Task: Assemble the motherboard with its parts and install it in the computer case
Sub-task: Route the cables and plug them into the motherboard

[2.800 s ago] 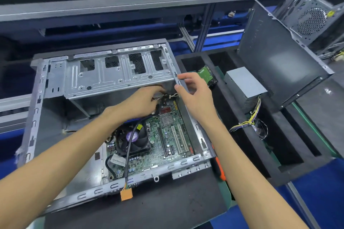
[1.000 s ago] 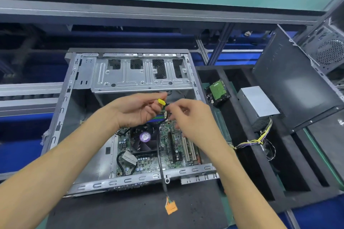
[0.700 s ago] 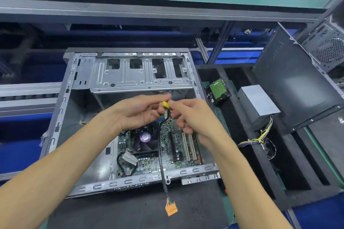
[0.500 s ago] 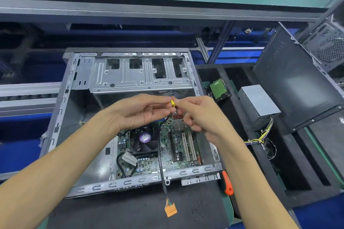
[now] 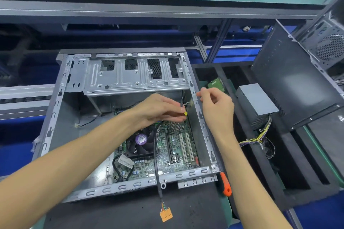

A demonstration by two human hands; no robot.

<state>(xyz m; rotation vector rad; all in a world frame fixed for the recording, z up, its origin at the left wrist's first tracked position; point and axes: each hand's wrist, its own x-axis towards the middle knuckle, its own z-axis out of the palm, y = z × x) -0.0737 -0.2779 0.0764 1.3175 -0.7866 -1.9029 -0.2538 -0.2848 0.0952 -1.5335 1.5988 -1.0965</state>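
The case [image 5: 61,117] lies open on the black mat [image 5: 186,210], and the motherboard [image 5: 173,147] is already seated on its floor, with the cooler fan [image 5: 140,140] mounted on it. To the right, a foam tray [image 5: 297,182] holds a power supply [image 5: 255,101] and a green-boarded drive [image 5: 216,83]; a side panel [image 5: 290,80] leans behind them. An orange-handled screwdriver [image 5: 226,185] is seen just beside the case's near right corner.

A black cable [image 5: 156,163] is run across the board and out over the case's front rail, its orange plug [image 5: 166,214] lying loose on the mat. A small yellow plug [image 5: 185,113] is pinched at the fingertips of the left hand [image 5: 160,109], above the board's far right corner, with its lead running up toward the drive cage [image 5: 135,74].

Half a second ago the yellow plug was held between both hands. It has since been given over to the left hand alone, and the right hand [image 5: 216,106] has been drawn away to the case's right rail, fingers loosely curled. Whether anything is held there cannot be told.

The plug can be judged sorted and ready for its header. The orange plug is not yet connected, so cabling remains.
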